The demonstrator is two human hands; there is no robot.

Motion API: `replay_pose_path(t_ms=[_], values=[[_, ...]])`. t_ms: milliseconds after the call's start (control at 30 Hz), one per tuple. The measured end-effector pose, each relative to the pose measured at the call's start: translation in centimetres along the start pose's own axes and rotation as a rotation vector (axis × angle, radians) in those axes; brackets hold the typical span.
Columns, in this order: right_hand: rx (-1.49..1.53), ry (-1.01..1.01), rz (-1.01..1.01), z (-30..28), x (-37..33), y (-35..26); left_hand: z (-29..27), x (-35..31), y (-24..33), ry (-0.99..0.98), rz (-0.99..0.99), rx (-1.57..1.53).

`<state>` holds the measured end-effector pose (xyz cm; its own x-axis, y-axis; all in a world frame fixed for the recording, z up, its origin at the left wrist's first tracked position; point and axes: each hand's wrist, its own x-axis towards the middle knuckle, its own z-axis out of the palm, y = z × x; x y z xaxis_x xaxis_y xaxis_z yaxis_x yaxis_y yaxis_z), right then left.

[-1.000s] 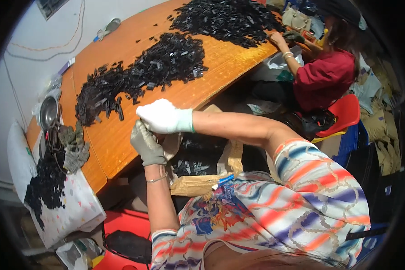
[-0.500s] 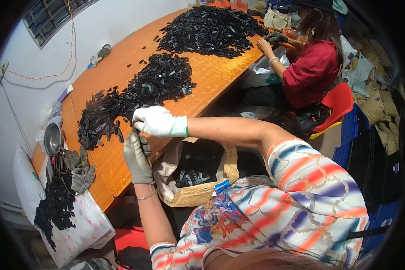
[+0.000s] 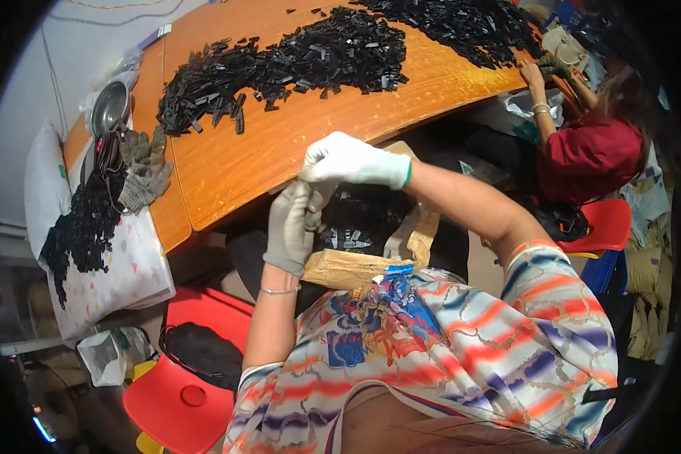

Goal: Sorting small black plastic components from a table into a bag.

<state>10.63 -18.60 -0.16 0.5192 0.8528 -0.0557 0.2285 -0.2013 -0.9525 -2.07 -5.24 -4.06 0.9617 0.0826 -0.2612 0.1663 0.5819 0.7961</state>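
Head view: I saw the left hand (image 3: 290,227), in a grey glove, held upright with its fingers curled toward the right hand (image 3: 348,160), in a white glove, which lay across the top of it. The two were pressed together just off the near edge of the orange table (image 3: 280,144), above an open cardboard box (image 3: 356,265) lined with a dark bag of small black parts. Whatever they pinched between them was hidden by the gloves; I could not tell if it was a part at all. I judged the step to be joining or checking one small piece over the box, so I would have kept both hands close over its opening, so that a dropped piece fell in, and turned the work toward the lens before pressing. A long heap of black parts (image 3: 280,68) lay well apart across the table. A spare pair of grey gloves (image 3: 140,170) and a metal bowl (image 3: 110,106) sat at the left end. A co-worker in a red top (image 3: 590,155) sat at the far right.

Against half a second before, the hands had closed in: the left glove had risen to meet the right, where earlier it hung lower and apart.
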Motion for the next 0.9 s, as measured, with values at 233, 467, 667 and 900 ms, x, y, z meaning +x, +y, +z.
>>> replay_pose_path(t_ms=[233, 467, 667, 900], values=[[-0.479, 0.016, 0.195, -2.5, 4.6, -2.9, -1.5, -1.5, -0.7, 0.021, 0.557, 1.306], [-1.116, 0.313, -0.375, -2.7, 14.1, 2.5, -4.5, 6.7, 7.7, 0.452, 0.716, 1.745], [-1.155, 0.323, -0.253, -2.1, 15.8, 2.9, -4.8, 13.3, 9.9, 0.647, 0.531, 1.901], [-0.949, 0.263, -0.139, -3.3, 13.1, 1.9, -4.9, 13.4, 8.8, 0.690, 0.452, 1.724]])
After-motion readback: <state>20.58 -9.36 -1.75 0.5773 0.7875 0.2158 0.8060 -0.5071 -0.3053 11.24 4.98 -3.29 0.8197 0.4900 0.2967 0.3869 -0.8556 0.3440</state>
